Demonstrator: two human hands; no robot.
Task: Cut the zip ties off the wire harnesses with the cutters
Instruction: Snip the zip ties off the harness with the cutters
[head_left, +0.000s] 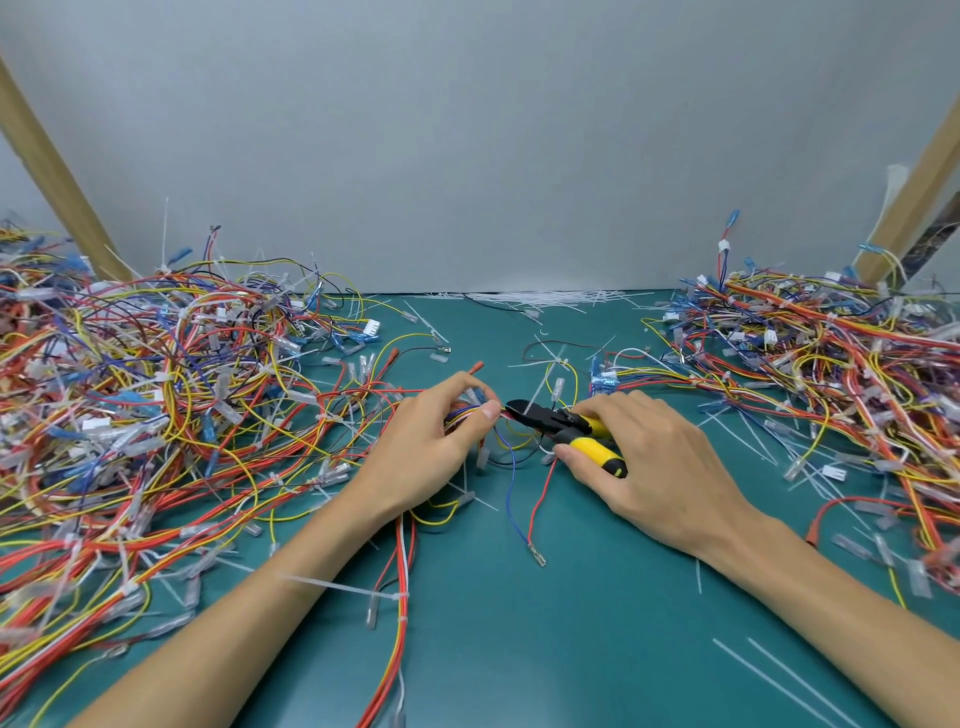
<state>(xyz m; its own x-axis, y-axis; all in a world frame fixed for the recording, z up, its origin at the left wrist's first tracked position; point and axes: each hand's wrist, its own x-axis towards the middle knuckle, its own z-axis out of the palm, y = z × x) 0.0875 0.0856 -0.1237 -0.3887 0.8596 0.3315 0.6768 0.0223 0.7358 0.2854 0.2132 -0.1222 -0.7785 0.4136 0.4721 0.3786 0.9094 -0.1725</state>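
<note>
Work on the mat (571, 639), in the gap between the left pile (156, 395) and the right pile (841, 374) (both are tangled harnesses; which one is finished cannot be told). Both forearms lie low over the mat, which should steady the cut.

The left hand (431, 452) pinches one harness (465, 414) between thumb and fingers, and its loose ends trail toward the near edge. The right hand (654, 457) is curled round the yellow handles of the cutters (550, 420), with the thumb under the lower handle. The black jaws point left and look nearly together.

Procedure, as judged for this step:
1. Fan the wires so that the tie stands clear of the insulation.
2. Slip one blade under the strap only, with no wire between the blades.
3. Keep the thumb tip back from the nose, then squeeze once.
4. Flick the strap toward the scraps (545, 300) at the rear of the mat.

Position: the harness sits at the left thumb tip. The cutter nose is just beside it, touching or nearly so. The tie itself is too small to make out. It presumably lies at that meeting point, just outside the left grip.
</note>
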